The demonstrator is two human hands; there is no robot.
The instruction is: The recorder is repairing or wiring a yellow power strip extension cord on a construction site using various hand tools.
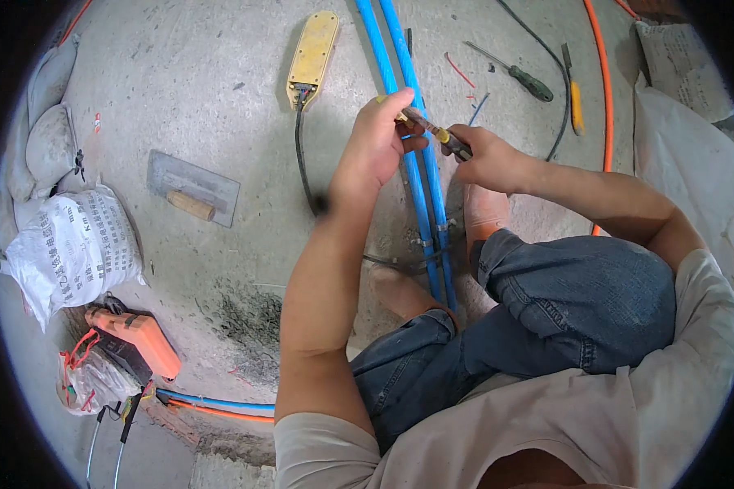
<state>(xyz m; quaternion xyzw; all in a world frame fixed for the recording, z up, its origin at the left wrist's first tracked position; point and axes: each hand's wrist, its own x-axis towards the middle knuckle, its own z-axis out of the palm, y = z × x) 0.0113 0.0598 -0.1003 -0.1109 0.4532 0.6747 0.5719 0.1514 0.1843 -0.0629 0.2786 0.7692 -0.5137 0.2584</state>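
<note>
My left hand (381,143) is closed around a small yellowish piece, mostly hidden by the fingers. My right hand (491,159) grips a hand tool with a black-and-yellow handle (455,145); its metal end reaches the fingers of my left hand. I cannot make out the tool's exact kind. Both hands are above two parallel blue pipes (417,183) that run along the floor between my feet. Bits of red and blue wire (479,108) lie just beyond my right hand. A green-handled screwdriver (532,84) and a yellow-handled tool (577,106) rest farther right.
A yellow power strip (314,53) with a black cable lies ahead. To the left are a plastering trowel (194,187), a stuffed white sack (77,248) and an orange case (143,338). An orange conduit (605,106) crosses the right side, beside a white sheet (685,155).
</note>
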